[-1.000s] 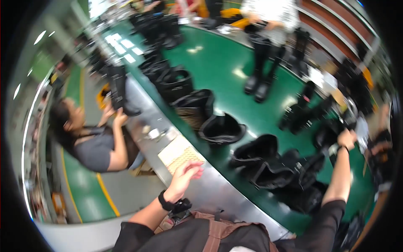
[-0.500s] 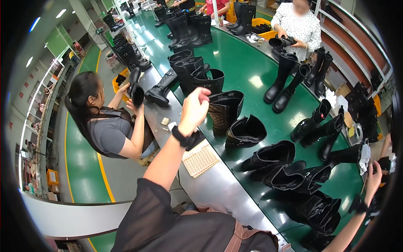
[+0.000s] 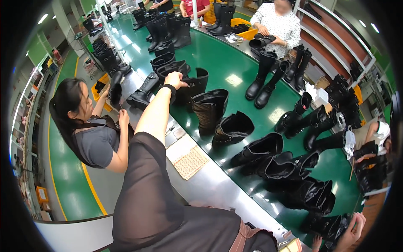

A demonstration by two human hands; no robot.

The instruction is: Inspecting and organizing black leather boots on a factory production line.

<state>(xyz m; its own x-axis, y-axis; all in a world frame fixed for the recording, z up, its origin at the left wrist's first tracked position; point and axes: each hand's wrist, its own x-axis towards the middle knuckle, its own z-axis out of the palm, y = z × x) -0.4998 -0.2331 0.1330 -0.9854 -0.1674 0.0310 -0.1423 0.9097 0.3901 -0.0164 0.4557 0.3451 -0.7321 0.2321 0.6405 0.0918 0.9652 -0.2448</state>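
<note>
My left arm stretches forward over the bench, a black band on its wrist. My left hand (image 3: 176, 80) is closed on the top edge of a black boot (image 3: 189, 90) that stands in the row on the green table. Near the lower right rim, my right hand (image 3: 354, 230) has bent fingers at the shaft of another black boot (image 3: 325, 224); its grip is partly hidden. A boot with a quilted shaft (image 3: 208, 115) and an open-topped black boot (image 3: 233, 129) stand nearer me than my left hand.
Several black boots crowd the green table (image 3: 228, 59). A patterned tan sheet (image 3: 187, 159) lies on the metal ledge. One co-worker (image 3: 94, 130) at the left handles a boot; another in a dotted shirt (image 3: 275, 25) works across the table. Fingertips (image 3: 317, 242) of unclear owner show below.
My left hand has moved from above the table to a boot's rim. My right hand has come down and nearer, from the far right edge to a boot. The view has shifted.
</note>
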